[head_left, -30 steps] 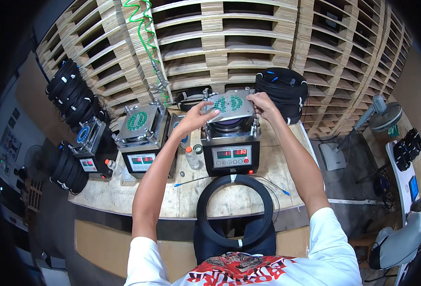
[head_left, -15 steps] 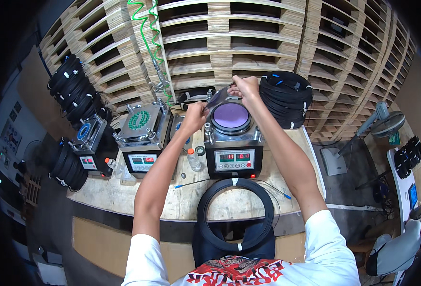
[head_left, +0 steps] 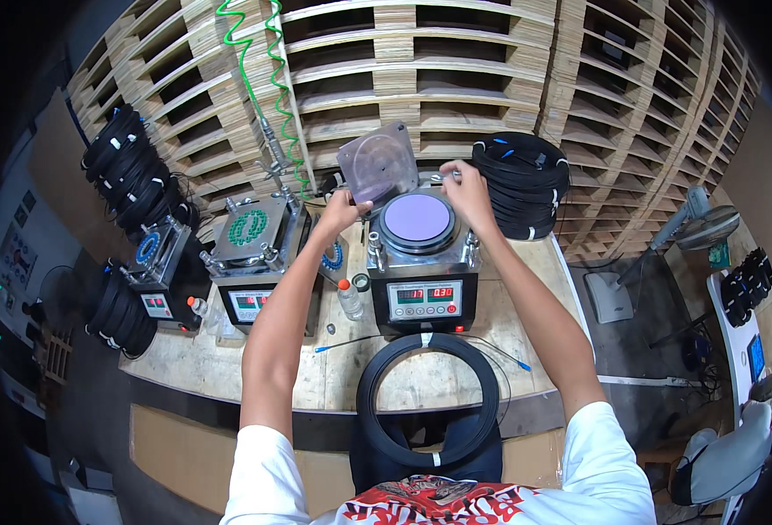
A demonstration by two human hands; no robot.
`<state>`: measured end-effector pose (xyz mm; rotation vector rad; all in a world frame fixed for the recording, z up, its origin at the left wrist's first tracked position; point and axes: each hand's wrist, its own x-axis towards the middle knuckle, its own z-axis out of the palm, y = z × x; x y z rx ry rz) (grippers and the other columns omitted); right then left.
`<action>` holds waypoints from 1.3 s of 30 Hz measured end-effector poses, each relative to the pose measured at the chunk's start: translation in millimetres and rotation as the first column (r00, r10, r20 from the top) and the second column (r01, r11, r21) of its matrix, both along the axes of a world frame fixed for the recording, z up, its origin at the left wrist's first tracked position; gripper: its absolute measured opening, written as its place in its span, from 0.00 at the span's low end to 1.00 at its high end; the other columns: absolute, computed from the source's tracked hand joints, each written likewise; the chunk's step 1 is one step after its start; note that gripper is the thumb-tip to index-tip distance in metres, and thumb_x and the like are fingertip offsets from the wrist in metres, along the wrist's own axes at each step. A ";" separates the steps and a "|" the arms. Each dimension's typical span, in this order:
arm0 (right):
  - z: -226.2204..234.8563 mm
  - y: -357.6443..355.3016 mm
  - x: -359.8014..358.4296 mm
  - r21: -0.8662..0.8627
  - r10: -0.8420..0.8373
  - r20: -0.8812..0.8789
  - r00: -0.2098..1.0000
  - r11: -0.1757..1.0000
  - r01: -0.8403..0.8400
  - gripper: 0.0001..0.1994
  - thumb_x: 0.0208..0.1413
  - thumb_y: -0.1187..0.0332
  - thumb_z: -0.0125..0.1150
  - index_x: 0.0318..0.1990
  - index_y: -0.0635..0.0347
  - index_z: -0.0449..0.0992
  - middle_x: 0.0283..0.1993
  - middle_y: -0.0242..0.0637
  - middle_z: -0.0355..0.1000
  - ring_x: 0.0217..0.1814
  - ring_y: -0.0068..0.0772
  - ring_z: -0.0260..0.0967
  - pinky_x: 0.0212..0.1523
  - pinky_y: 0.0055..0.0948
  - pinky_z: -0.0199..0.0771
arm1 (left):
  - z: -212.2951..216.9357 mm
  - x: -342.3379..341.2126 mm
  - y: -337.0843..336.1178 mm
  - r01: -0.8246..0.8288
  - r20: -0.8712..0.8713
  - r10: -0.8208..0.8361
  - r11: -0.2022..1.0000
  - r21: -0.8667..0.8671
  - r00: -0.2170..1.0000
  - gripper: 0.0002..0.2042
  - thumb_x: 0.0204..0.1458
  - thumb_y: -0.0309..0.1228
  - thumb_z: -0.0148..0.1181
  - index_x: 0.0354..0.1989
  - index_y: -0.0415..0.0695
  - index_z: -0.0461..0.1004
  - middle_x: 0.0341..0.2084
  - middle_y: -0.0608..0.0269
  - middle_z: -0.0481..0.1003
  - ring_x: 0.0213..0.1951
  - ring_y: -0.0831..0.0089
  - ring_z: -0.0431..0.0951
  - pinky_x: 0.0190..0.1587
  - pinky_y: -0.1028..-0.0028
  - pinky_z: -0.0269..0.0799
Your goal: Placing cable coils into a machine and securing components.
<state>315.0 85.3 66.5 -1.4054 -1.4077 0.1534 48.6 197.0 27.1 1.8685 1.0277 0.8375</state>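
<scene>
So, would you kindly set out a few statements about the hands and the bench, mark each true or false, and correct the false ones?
1. The left hand holds the square plate tilted up. True.
2. The right hand grips that plate too. False: it is apart from the plate, near the back right corner of the machine.
3. The round pad on this machine is green. False: it is pale purple.
4. A clear bottle with an orange cap stands just left of this machine. True.
5. The square plate lies flat on the round pad. False: it is raised behind and to the left, leaving the pad uncovered.
</scene>
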 end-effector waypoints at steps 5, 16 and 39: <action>-22.1 -28.1 -7.5 -0.087 -0.073 0.107 0.992 0.993 0.083 0.12 0.55 0.74 0.50 0.44 0.64 0.77 0.35 0.57 0.76 0.41 0.58 0.75 0.44 0.47 0.73 | 9.4 -6.6 -13.2 -0.026 -0.017 0.026 0.999 -0.030 1.000 0.10 0.55 0.29 0.66 0.41 0.35 0.80 0.29 0.69 0.78 0.32 0.81 0.72 0.39 0.74 0.69; -36.9 -25.7 -4.5 0.068 0.013 0.217 0.976 0.997 -0.028 0.15 0.53 0.80 0.49 0.46 0.59 0.76 0.38 0.55 0.72 0.44 0.58 0.70 0.48 0.50 0.68 | 56.0 -98.7 51.6 0.049 -0.015 -0.052 0.986 -0.158 0.999 0.28 0.51 0.22 0.59 0.64 0.32 0.66 0.39 0.57 0.78 0.37 0.72 0.79 0.39 0.73 0.77; -27.8 -26.2 -17.1 0.019 0.020 0.221 0.975 1.000 -0.025 0.15 0.59 0.79 0.49 0.49 0.55 0.77 0.37 0.51 0.67 0.45 0.54 0.67 0.48 0.45 0.67 | 184.2 -109.9 114.3 -0.419 0.298 0.340 0.869 0.262 0.892 0.17 0.55 0.38 0.61 0.48 0.42 0.82 0.33 0.62 0.82 0.38 0.72 0.80 0.46 0.71 0.73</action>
